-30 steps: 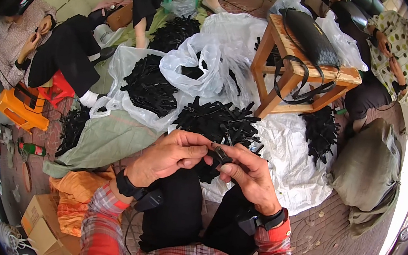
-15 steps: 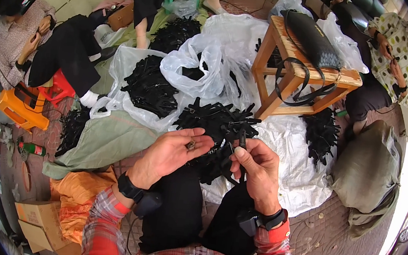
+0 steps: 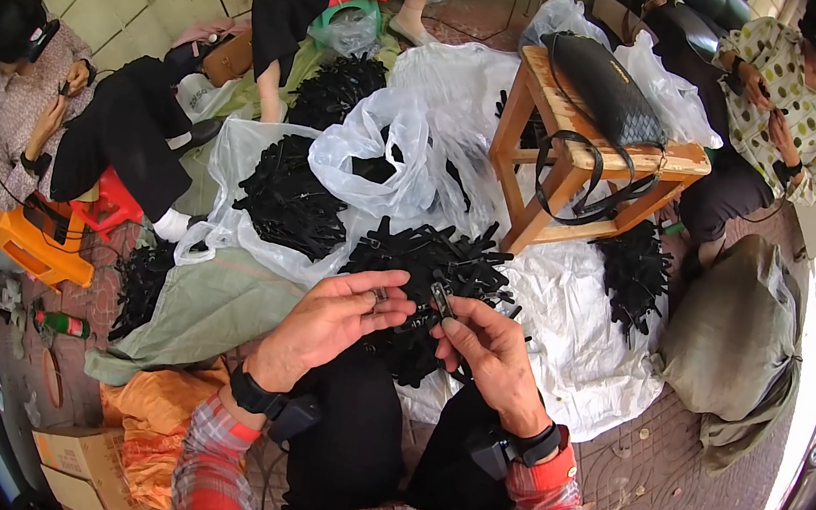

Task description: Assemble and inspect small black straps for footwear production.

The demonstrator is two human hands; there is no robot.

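White ground sheet (image 3: 595,377); black, apparently clip-like piece (image 3: 440,300) between right fingers (image 3: 480,316)

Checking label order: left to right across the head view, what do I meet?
Orange plastic object → crumpled orange sheet → left hand → right hand with a small black part in its grip → rightmost pile of black parts → grey-green sack.

A black handbag (image 3: 603,91) rests on a wooden stool (image 3: 539,91) (crumpled orange cloth (image 3: 150,422) lies against a cardboard box (image 3: 102,467)).
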